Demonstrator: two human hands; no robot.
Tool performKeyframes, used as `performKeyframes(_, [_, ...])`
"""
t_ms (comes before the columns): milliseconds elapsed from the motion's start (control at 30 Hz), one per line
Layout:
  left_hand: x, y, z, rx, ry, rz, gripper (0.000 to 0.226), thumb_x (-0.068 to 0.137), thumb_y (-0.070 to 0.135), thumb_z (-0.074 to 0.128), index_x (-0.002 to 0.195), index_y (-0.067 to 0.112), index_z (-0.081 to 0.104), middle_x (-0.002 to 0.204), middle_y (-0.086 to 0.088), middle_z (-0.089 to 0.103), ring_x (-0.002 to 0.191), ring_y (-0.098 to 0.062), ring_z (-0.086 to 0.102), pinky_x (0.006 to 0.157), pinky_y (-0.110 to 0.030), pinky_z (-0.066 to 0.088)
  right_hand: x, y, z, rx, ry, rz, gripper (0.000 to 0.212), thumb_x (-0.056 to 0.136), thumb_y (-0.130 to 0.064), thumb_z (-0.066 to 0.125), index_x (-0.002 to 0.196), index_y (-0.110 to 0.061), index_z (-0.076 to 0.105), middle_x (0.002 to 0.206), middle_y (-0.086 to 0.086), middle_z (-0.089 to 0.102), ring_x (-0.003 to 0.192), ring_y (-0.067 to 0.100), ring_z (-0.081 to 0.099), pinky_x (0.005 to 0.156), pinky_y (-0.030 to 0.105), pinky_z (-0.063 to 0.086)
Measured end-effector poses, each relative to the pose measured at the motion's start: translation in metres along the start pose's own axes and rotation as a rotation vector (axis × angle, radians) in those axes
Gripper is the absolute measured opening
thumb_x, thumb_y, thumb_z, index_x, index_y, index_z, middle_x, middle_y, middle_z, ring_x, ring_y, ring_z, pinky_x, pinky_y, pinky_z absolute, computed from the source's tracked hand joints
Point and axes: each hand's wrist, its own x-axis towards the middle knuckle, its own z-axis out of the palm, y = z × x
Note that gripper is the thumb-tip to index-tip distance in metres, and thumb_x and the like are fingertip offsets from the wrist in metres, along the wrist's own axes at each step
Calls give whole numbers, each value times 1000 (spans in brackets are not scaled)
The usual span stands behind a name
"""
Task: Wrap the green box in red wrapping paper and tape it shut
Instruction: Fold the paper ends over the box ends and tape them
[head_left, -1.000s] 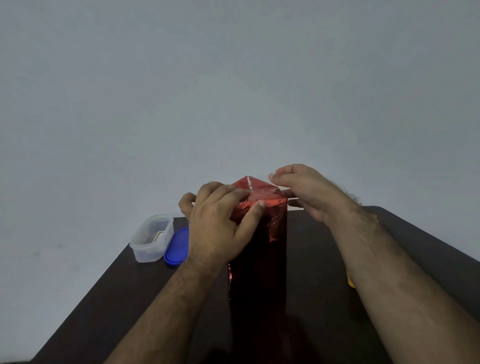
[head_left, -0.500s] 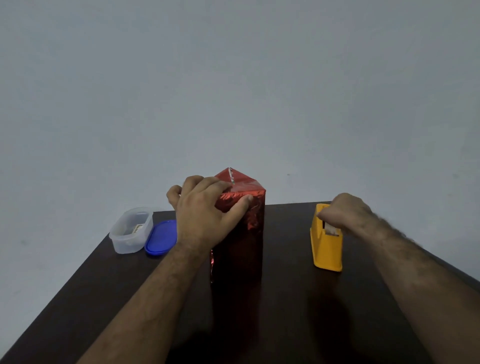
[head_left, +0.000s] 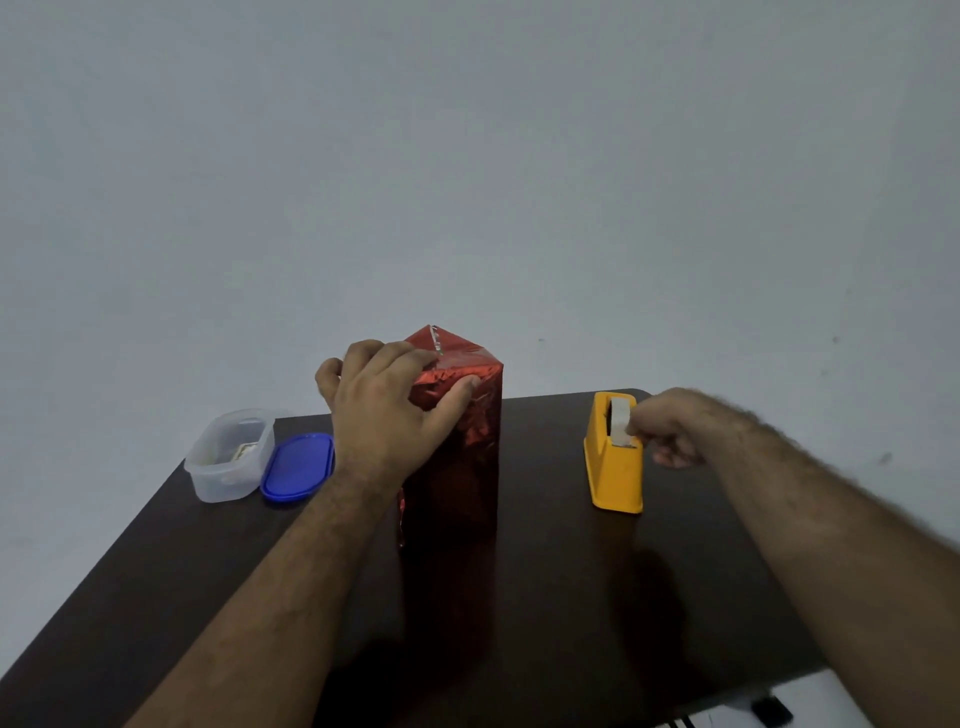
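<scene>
Since half a second earlier, only the right hand (head_left: 670, 428) had changed: its fingers had drawn a little back from the yellow plastic tape dispenser (head_left: 613, 457), pinching at the tape end.

At far left, well clear of the fingers, sat a clear plastic tub (head_left: 228, 457) and its blue oval lid (head_left: 297, 467) on the dark wooden table (head_left: 571, 597). The left hand (head_left: 387, 410) was closed over the top corner of the tall box in shiny red foil paper (head_left: 457, 467), standing upright, thumb pressing the fold down. That foil looked slick and crease-prone, the box light and tippy, so holding at the folded top edge seemed wise.

No green showed anywhere. Whether tape was truly between the right fingertips could not be made out.
</scene>
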Motion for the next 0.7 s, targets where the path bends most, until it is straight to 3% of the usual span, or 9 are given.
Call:
performKeyframes(100, [0, -2, 2, 4, 35, 58, 57, 87, 70, 65, 106, 19, 80, 111, 2, 77, 115, -27, 59, 100, -49, 37, 2, 3, 2, 101, -48, 15, 19, 99, -5, 66, 117, -8, 59, 71, 3, 41, 56, 9, 39, 51, 23, 44])
performKeyframes(267, [1, -4, 4, 16, 37, 87, 57, 90, 69, 64, 107, 17, 80, 111, 0, 78, 114, -30, 60, 99, -48, 42, 0, 4, 13, 253, -29, -17, 49, 96, 3, 66, 142, -9, 52, 89, 7, 47, 66, 14, 50, 44, 27, 51])
performKeyframes(333, [1, -4, 4, 25, 28, 78, 58, 90, 70, 63, 108, 17, 80, 112, 0, 78, 115, -30, 60, 99, -49, 42, -4, 4, 18, 328, 7, -23, 56, 97, 3, 64, 149, -9, 47, 99, 10, 52, 81, 20, 59, 46, 36, 60])
performKeyframes(367, [1, -4, 4, 31, 24, 72, 59, 90, 71, 62, 109, 18, 79, 113, 0, 78, 115, -30, 59, 99, -49, 41, -7, 4, 20, 366, 24, -30, 59, 98, 3, 63, 152, -9, 44, 116, 14, 56, 98, 27, 64, 57, 44, 65])
performKeyframes(433, [1, -3, 5, 42, 17, 65, 60, 90, 72, 61, 109, 18, 79, 114, 0, 77, 116, -29, 59, 100, -50, 41, -11, 5, 23, 450, 53, -32, 65, 100, 3, 60, 159, -10, 36, 154, 20, 45, 134, 45, 53, 83, 63, 62])
performKeyframes(467, [1, -3, 5, 43, 21, 64, 60, 90, 72, 61, 109, 18, 79, 113, 1, 77, 116, -29, 59, 100, -49, 40, -11, 5, 23, 486, 58, -29, 67, 100, 3, 60, 160, -10, 34, 162, 20, 37, 142, 50, 44, 90, 70, 57])
performKeyframes(633, [0, -2, 6, 43, 56, 67, 56, 89, 70, 65, 107, 18, 80, 112, 1, 78, 114, -29, 59, 100, -48, 38, -14, 6, 26, 600, 0, -48, 63, 101, -16, 70, 155, -6, 41, 163, 16, 40, 149, 51, 34, 93, 81, 46])
performKeyframes(700, [0, -2, 6, 53, 53, 65, 56, 90, 70, 64, 107, 19, 80, 113, 1, 78, 114, -29, 58, 100, -49, 37, -16, 7, 29, 699, -17, -32, 66, 99, -14, 72, 156, -6, 40, 167, 16, 33, 150, 53, 29, 93, 86, 41])
